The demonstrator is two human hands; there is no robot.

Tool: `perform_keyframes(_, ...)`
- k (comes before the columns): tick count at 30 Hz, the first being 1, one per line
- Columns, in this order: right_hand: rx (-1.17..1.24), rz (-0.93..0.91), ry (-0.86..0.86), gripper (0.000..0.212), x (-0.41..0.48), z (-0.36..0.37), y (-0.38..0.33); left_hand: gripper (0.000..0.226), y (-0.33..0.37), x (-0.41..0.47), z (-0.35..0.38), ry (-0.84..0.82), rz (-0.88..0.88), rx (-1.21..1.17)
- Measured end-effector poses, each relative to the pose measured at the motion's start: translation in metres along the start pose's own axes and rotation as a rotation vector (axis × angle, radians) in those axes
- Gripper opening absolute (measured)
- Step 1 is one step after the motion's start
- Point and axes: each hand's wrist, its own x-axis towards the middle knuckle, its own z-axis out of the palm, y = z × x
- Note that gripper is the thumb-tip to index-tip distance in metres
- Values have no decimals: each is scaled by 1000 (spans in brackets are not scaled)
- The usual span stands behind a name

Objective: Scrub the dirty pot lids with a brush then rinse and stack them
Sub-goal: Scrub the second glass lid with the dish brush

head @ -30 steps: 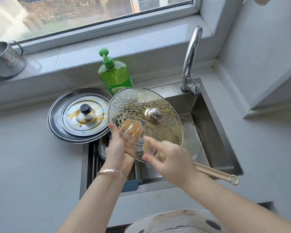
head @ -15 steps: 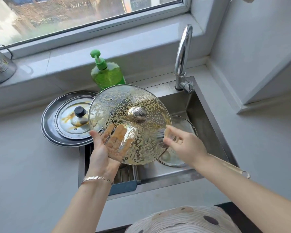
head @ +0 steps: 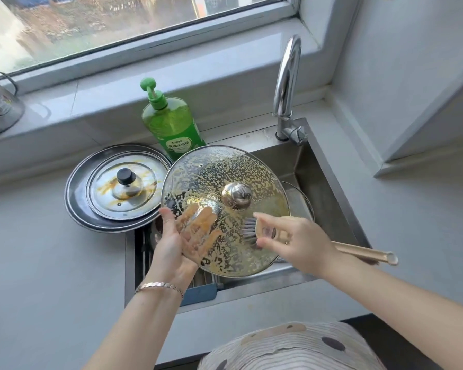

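Over the stainless steel sink (head: 332,193), we hold a round, domed glass lid (head: 225,180) at a tilt. Its shiny metal knob (head: 237,196) faces up toward us and its surface is mottled with yellowish, greasy foam. Our left hand (head: 174,244) pinches the near-left rim, thumb on top, spread fingers visible through the glass beneath. Our right hand (head: 302,241) grips a brush (head: 250,231) close to its head, index finger stretched out. The grey bristles press on the lid's lower right part, and the pale, straight handle runs off to the right past the wrist, over the sink's edge. Another lid (head: 300,198) lies in the basin below. Just left, on the grey counter (head: 38,263), a steel lid (head: 104,193) with a black knob, streaked orange, rests on a wider dark lid (head: 75,198). Behind stand a green soap bottle (head: 171,126) and a curved chrome tap (head: 286,84).
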Motion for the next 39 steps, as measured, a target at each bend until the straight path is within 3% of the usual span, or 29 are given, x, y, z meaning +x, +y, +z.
perform_keyframes(3, 104, 329, 183, 34, 20, -17, 26, 56, 2, -1, 2, -13, -1, 27)
perform_keyframes(4, 105, 356, 215, 32, 22, -18, 29, 56, 2, -2, 3, -17, 4, 36)
perform_keyframes(8, 79, 15, 26, 45, 2, -4, 4, 56, 5, -5, 6, -15, 16, 89)
perform_keyframes(9, 48, 29, 14, 45, 2, -9, 6, 57, 6, -6, 6, -13, 14, 98)
perform_keyframes(12, 94, 327, 188, 39, 23, -28, 31, 57, 6, -8, 5, -22, 15, 121)
perform_keyframes(13, 94, 331, 203, 38, 24, -28, 33, 56, 5, -9, 5, -25, 15, 128)
perform_keyframes(17, 80, 22, -17, 43, 4, -16, 11, 57, 7, -9, 4, -27, 3, 167)
perform_keyframes(21, 101, 288, 176, 35, 24, -37, 29, 58, 8, -10, 3, -61, 2, 195)
perform_keyframes(25, 124, 111, 53, 42, 21, -35, 7, 60, 9, -12, 2, -89, -1, 232)
perform_keyframes(29, 91, 342, 219, 46, 43, -53, 32, 58, 11, -12, 0, -103, 8, 262)
perform_keyframes(33, 24, 174, -7, 44, 30, -40, 16, 57, 8, -12, 1, -82, 0, 275)
perform_keyframes(37, -30, 315, 148, 43, 45, -51, 24, 56, 6, -11, 1, -89, -7, 317)
perform_keyframes(39, -12, 292, 175, 45, 52, -54, 18, 57, 5, -12, 5, -117, -9, 371)
